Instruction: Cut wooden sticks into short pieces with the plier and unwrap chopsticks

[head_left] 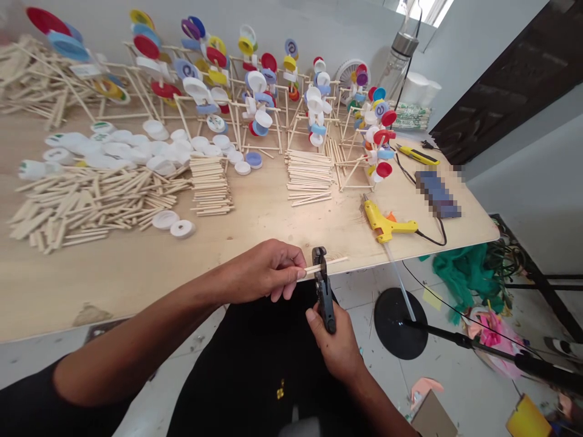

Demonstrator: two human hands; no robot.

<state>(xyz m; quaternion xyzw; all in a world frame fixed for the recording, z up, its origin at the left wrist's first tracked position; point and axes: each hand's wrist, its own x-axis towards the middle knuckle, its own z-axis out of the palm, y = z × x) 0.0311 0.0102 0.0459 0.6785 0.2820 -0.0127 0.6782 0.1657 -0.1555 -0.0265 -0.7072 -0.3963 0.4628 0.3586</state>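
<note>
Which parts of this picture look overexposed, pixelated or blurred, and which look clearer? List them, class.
Head view: the white-lit window at the top is washed out; head view: coarse square blocks cover a dark-blue rectangular object; head view: the pale wooden sticks heaped at upper far left look smeared; head view: the black metal pliers in the right hand show clearer edges.

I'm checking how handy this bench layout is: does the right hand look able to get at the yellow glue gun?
Probably not immediately: the right hand holds the black plier-like tool. Otherwise the way looks free, with the yellow glue gun lying on the table on that side.
</note>
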